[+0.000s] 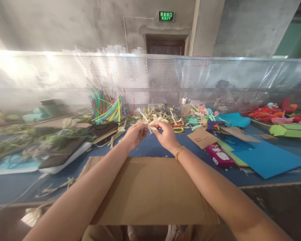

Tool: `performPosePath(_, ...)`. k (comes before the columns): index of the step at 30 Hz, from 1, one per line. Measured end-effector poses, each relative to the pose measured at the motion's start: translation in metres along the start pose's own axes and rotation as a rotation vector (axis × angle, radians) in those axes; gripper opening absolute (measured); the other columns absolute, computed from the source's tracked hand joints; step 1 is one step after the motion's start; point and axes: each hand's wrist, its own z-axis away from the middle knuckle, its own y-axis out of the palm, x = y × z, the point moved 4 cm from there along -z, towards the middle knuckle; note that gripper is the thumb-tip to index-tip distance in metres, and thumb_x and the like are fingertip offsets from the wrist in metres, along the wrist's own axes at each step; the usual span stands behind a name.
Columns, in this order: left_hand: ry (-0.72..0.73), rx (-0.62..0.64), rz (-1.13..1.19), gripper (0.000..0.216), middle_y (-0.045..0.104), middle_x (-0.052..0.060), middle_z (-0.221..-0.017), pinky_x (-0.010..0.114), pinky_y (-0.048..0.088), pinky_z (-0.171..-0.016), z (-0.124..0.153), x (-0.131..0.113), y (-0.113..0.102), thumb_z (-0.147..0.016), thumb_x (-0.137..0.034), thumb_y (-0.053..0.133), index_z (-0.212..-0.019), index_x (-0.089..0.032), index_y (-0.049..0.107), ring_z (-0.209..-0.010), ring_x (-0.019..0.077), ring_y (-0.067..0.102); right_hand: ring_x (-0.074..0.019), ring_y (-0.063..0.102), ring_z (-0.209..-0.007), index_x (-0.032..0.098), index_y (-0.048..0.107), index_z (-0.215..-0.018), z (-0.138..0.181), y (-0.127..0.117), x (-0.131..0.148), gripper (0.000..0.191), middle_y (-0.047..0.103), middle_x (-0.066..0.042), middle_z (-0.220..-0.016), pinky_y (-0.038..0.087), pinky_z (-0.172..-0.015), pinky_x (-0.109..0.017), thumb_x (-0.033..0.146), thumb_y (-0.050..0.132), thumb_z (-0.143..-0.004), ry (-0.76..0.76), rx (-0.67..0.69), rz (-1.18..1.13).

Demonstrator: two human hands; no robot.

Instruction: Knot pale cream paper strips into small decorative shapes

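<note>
My left hand (136, 134) and my right hand (166, 134) meet over the middle of the table, both closed with fingertips pinched. Between them they grip a pale piece of dried husk (155, 121) with strips sticking out, shaped a bit like a flower. Its lower part is hidden by my fingers. Just behind it lies a heap of dry greenish husk scraps (163, 110). To the right of my right hand rest yellow-handled scissors (178, 130). Below my forearms is a flat brown cardboard sheet (153, 190) at the table's near edge.
Colourful pipe cleaners (106, 107) stand back left, near a dark board (62, 154). Right are paper flowers (203, 115), a purple case (219, 155), blue sheets (268, 155) and red craft pieces (268, 113). A glass jar (185, 107) stands before the perforated metal screen (130, 73).
</note>
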Motion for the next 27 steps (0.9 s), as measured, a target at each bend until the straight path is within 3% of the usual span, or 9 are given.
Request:
performPosePath(5, -0.053, 0.044, -0.047, 0.013, 0.055, -0.003, -0.063, 0.015, 0.045, -0.054, 0.000, 0.004, 0.000, -0.062, -0.013, 0.073, -0.071, -0.014, 0.064, -0.056, 0.0049, 0.053, -0.0183, 0.057, -0.090, 0.026, 0.071, -0.098, -0.002, -0.007, 0.012, 0.022, 0.070, -0.002, -0.093, 0.041, -0.083, -0.033, 0.016, 0.055, -0.088, -0.172, 0.059, 0.300)
performPosePath(10, -0.043, 0.068, -0.212, 0.014, 0.058, -0.001, -0.066, 0.017, 0.045, -0.057, 0.004, 0.005, 0.003, -0.061, -0.019, 0.074, -0.073, -0.014, 0.069, -0.057, 0.0055, 0.051, -0.0236, 0.049, -0.100, 0.032, 0.074, -0.084, -0.004, -0.017, 0.023, 0.014, 0.068, -0.001, -0.099, 0.031, -0.089, -0.043, 0.035, 0.061, -0.087, -0.199, -0.007, 0.527)
performPosePath(14, 0.030, 0.067, -0.320, 0.012, 0.059, 0.000, -0.065, 0.021, 0.042, -0.058, 0.007, 0.002, 0.004, -0.060, -0.022, 0.075, -0.068, -0.016, 0.070, -0.057, 0.0076, 0.050, -0.0287, 0.037, -0.124, 0.030, 0.070, -0.076, -0.007, -0.021, 0.030, 0.018, 0.059, 0.003, -0.127, 0.018, -0.100, -0.052, 0.038, 0.059, -0.087, -0.248, 0.025, 0.555)
performPosePath(17, 0.102, 0.108, -0.452, 0.011, 0.059, 0.000, -0.062, 0.023, 0.038, -0.055, 0.005, -0.002, 0.003, -0.061, -0.024, 0.074, -0.069, -0.017, 0.072, -0.055, 0.0093, 0.047, -0.0292, 0.032, -0.131, 0.028, 0.066, -0.074, -0.010, -0.021, 0.028, 0.020, 0.056, 0.004, -0.133, 0.011, -0.104, -0.056, 0.037, 0.057, -0.089, -0.254, 0.119, 0.511)
performPosePath(22, 0.155, 0.169, -0.658, 0.014, 0.060, -0.001, -0.059, 0.023, 0.032, -0.050, 0.004, -0.009, -0.003, -0.061, -0.027, 0.075, -0.072, -0.020, 0.074, -0.052, 0.0104, 0.045, -0.0284, 0.035, -0.131, 0.027, 0.062, -0.076, -0.012, -0.018, 0.022, 0.015, 0.062, 0.002, -0.126, 0.006, -0.106, -0.057, 0.033, 0.058, -0.089, -0.240, 0.248, 0.416)
performPosePath(27, 0.071, 0.235, -0.718, 0.015, 0.061, -0.001, -0.060, 0.023, 0.035, -0.049, 0.008, -0.014, -0.006, -0.060, -0.029, 0.076, -0.072, -0.021, 0.073, -0.050, 0.0116, 0.050, -0.0266, 0.048, -0.112, 0.026, 0.060, -0.074, -0.010, -0.015, 0.017, 0.015, 0.068, -0.002, -0.090, 0.012, -0.104, -0.051, 0.037, 0.067, -0.082, -0.190, 0.274, 0.408)
